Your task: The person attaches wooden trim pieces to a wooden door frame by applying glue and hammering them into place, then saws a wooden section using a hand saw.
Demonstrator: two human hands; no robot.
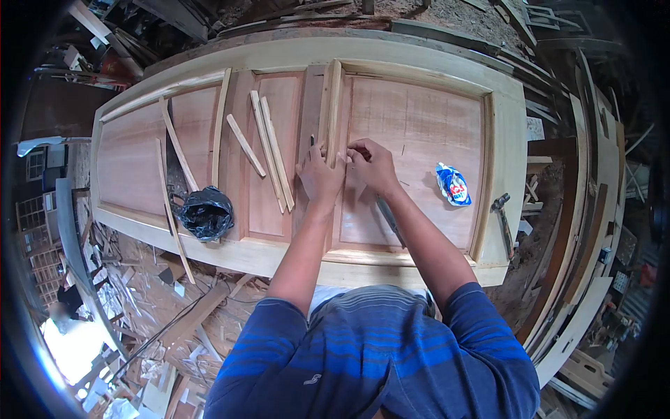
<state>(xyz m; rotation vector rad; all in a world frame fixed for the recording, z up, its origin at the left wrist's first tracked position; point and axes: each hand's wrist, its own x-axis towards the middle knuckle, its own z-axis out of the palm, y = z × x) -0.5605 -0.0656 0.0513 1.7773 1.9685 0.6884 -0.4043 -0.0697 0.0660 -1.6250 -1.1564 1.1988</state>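
A large panelled wooden door (293, 255) lies flat in front of me. My left hand (322, 173) is closed over the pale wooden moulding strip (335, 105) along the door's middle divider, thumb against its right side. A small dark thin piece (312, 140) sticks up by its fingers. Just right of the strip, my right hand (374, 166) has its fingers bent and pinched together over the panel (419, 119); I cannot tell what they hold. Beneath my right forearm lies a dark, long tool (391, 222), partly hidden.
Loose wooden strips (269, 153) lie on the door's left half beside a black plastic bag (206, 213). A blue-and-white packet (453, 185) sits on the right panel. A hammer (502, 227) rests at the right edge. Scrap wood (188, 318) covers the floor.
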